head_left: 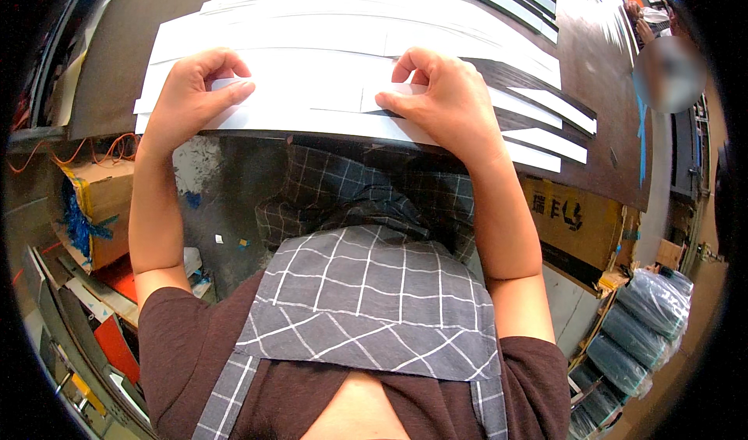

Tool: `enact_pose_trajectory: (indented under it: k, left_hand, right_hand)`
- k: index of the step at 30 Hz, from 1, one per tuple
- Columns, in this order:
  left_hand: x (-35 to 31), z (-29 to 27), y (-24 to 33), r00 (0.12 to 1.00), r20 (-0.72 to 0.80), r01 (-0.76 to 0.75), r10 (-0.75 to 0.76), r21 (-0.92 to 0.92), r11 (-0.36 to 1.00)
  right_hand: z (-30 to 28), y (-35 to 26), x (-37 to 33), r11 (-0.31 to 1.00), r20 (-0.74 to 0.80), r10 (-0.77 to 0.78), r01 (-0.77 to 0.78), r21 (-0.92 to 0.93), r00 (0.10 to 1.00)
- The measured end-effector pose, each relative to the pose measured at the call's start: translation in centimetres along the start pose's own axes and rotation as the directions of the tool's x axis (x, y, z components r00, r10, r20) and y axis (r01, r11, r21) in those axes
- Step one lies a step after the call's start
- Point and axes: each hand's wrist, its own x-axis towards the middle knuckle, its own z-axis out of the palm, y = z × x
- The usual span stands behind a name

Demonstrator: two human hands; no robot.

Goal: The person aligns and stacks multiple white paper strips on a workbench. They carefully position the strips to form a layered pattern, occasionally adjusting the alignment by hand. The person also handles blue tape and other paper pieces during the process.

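Note:
My left hand (191,97) and my right hand (444,97) rest on a stack of long white paper strips (327,74) lying across a dark table (117,42). Each hand pinches a small white piece between thumb and fingers, the left near the stack's left end, the right near its middle. More white strips (545,128) fan out to the right of my right hand, with dark gaps between them.
A cardboard box (105,198) with blue strapping stands on the floor at left, another brown box (576,222) sits under the table at right. Wrapped dark rolls (647,315) lie at lower right. A blurred person stands at the far right.

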Motion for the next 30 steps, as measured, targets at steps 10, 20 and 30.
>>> enact_pose_trajectory:
  k: [10, 20, 30]
  left_hand:
    - [-0.2, 0.3, 0.2, 0.999, -0.017, 0.03, -0.029, 0.069, 0.997]
    - [-0.4, 0.5, 0.0, 0.999, -0.038, 0.009, -0.006, 0.093, 0.996]
    - [-0.6, 0.6, 2.2, 0.998, -0.067, 0.032, -0.008, 0.371, 0.928]
  right_hand:
    - [0.0, 0.1, 0.1, 1.0, 0.016, 0.011, -0.011, 0.004, 1.0]
    - [0.0, -0.1, 0.2, 1.0, 0.015, 0.007, -0.007, -0.009, 1.0]
    - [0.0, 0.1, 0.2, 1.0, 0.014, 0.0, 0.0, -0.005, 1.0]
